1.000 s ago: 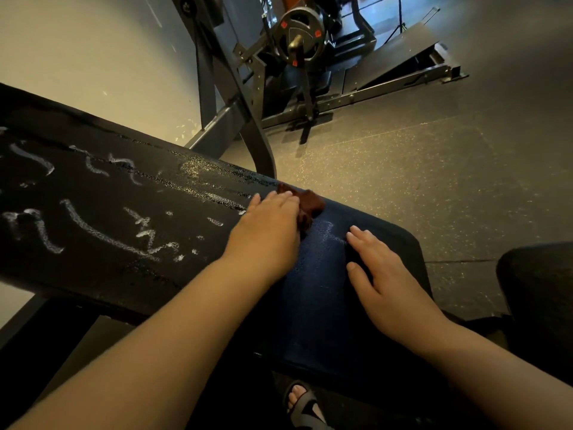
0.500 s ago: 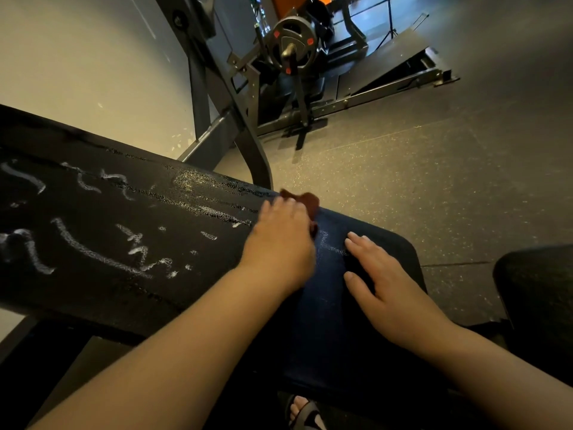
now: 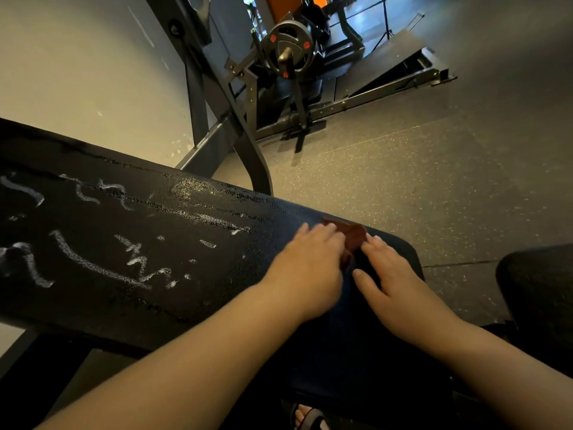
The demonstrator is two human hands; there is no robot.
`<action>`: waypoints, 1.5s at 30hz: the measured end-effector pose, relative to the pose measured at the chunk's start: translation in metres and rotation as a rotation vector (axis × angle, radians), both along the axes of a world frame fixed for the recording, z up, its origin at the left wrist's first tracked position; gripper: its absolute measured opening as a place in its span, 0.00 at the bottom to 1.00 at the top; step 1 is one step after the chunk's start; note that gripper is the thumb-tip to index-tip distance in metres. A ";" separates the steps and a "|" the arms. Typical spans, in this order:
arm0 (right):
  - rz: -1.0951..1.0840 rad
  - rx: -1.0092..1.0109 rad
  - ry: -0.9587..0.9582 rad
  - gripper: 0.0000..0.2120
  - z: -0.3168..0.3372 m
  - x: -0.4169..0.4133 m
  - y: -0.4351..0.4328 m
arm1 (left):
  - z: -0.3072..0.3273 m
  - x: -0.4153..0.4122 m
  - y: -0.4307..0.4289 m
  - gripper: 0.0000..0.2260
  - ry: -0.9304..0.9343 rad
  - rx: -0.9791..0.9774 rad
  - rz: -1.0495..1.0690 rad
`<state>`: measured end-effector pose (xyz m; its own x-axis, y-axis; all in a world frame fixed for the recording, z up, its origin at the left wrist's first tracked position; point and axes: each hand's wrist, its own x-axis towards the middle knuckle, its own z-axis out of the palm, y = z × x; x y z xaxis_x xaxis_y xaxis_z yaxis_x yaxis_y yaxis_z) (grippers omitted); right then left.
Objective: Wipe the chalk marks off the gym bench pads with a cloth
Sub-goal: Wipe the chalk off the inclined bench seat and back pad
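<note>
The left hand has swept the dark red cloth along the bench pad toward its rounded end, up against the right hand and over the spot where a faint streak showed a second ago, so that end looks nearly clean. It presses the cloth flat under near-straight, motion-blurred fingers, while the right hand lies spread and empty on the pad. Thick white chalk marks cover the pad's long middle stretch, well apart from the cloth.

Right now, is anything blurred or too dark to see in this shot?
Head view: the left hand is motion-blurred over the cloth; the right hand looks sharper; the bench pad is dim, yet its chalk marks read clearly.
</note>
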<state>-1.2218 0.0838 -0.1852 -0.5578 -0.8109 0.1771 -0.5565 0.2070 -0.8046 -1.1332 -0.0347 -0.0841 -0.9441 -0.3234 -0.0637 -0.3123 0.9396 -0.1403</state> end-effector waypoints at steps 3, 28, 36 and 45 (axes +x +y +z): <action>-0.010 0.004 -0.008 0.28 -0.003 0.000 0.001 | 0.013 -0.003 -0.019 0.23 0.007 -0.039 0.048; 0.068 0.140 0.053 0.29 0.010 -0.008 0.010 | 0.023 0.006 -0.013 0.22 -0.006 -0.025 0.072; 0.101 0.140 0.030 0.27 0.017 -0.009 0.015 | 0.004 0.018 0.015 0.24 -0.053 0.070 -0.021; -0.011 -0.020 -0.196 0.27 0.018 0.009 0.013 | 0.009 0.002 -0.003 0.25 0.038 -0.079 0.185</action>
